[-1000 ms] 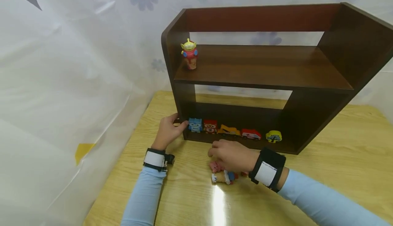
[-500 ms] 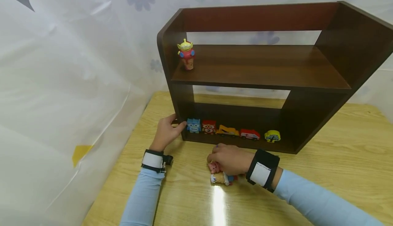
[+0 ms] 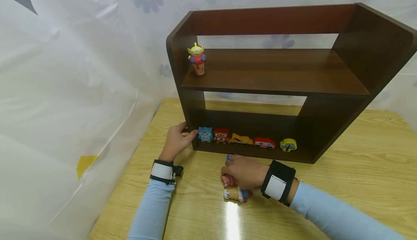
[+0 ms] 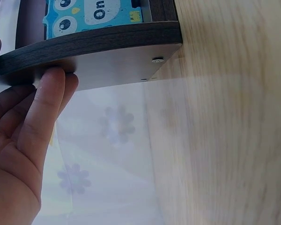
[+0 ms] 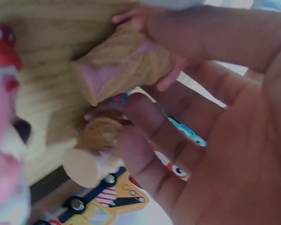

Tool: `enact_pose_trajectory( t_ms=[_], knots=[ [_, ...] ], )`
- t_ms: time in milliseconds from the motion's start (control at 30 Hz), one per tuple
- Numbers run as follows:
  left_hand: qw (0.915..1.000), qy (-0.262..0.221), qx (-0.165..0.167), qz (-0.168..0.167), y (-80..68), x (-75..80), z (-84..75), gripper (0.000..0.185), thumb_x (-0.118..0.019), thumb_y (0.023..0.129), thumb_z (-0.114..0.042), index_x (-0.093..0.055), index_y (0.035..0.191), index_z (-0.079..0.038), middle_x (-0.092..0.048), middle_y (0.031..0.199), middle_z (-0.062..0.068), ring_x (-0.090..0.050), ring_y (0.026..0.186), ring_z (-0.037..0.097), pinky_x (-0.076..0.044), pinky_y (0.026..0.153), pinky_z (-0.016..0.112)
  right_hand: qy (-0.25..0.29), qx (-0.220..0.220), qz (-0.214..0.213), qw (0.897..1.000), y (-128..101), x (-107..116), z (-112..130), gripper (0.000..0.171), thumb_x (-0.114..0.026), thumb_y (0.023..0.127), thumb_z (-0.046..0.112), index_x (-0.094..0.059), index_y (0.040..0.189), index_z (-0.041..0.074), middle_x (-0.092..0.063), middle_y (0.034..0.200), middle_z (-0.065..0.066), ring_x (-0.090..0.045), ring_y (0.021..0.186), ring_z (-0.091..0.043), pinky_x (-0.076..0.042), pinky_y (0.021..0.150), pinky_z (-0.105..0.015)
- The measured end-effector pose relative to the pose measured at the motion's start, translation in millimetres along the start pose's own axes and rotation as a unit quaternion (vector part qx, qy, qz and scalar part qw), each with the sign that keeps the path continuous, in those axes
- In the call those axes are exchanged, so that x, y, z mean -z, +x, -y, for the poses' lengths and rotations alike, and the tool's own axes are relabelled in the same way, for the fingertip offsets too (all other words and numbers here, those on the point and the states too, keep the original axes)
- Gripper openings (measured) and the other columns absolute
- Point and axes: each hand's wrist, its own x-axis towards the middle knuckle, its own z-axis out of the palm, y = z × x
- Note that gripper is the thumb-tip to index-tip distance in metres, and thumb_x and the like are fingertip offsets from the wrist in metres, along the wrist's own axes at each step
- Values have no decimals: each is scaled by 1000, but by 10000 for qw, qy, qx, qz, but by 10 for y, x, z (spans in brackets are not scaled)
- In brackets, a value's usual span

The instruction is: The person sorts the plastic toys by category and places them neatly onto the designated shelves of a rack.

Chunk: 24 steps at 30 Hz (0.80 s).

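Note:
My left hand grips the left side panel of the dark wooden shelf, thumb inside near a blue owl block. In the left wrist view, its fingertips press the panel's outer face. My right hand is low over the table before the shelf. In the right wrist view its thumb and fingers lie round a pink figure in an ice-cream cone. A second cone figure is by the other fingertips. Another cone figure lies beside the hand. The palm hides parts of these toys.
The lower shelf holds a red owl block, a yellow truck, a red ambulance and a yellow tree. A green-headed alien figure stands on the upper shelf. A blurred pink-and-white toy lies nearby.
My right hand has shifted slightly toward me, along with the pink figure. A small blue part now shows beyond its fingers. The left hand keeps its hold on the shelf.

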Motion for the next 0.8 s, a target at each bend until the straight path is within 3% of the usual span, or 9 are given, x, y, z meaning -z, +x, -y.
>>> enact_pose_trajectory(
  t_ms=[300, 533, 800],
  knots=[
    [9999, 88, -81, -53, -4, -2, -13, 29, -69, 90, -24, -71, 112, -5, -74, 109, 15, -73, 102, 30, -63, 77, 41, 448, 5, -502, 9977, -55, -95, -36, 21, -71, 81, 0, -65, 95, 16, -63, 81, 7, -49, 71, -2, -45, 68, -21],
    [9999, 99, -36, -130, -26, 9, -26, 28, -69, 90, -25, -71, 109, -4, -75, 106, 15, -73, 102, 31, -63, 77, 42, 1109, -295, -543, 9919, -64, -109, -80, 17, -72, 90, 21, -60, 103, 16, -57, 85, 8, -47, 71, -3, -41, 62, -17],
    [9999, 141, 8, -67, -3, -4, -17, 30, -69, 90, -26, -71, 111, -5, -74, 109, 15, -73, 103, 31, -63, 77, 42, 1434, -508, -1228, 9807, -156, 113, -58, 32, -73, 89, 24, -60, 118, 16, -63, 95, 9, -50, 70, -2, -45, 63, -17]
  ],
)
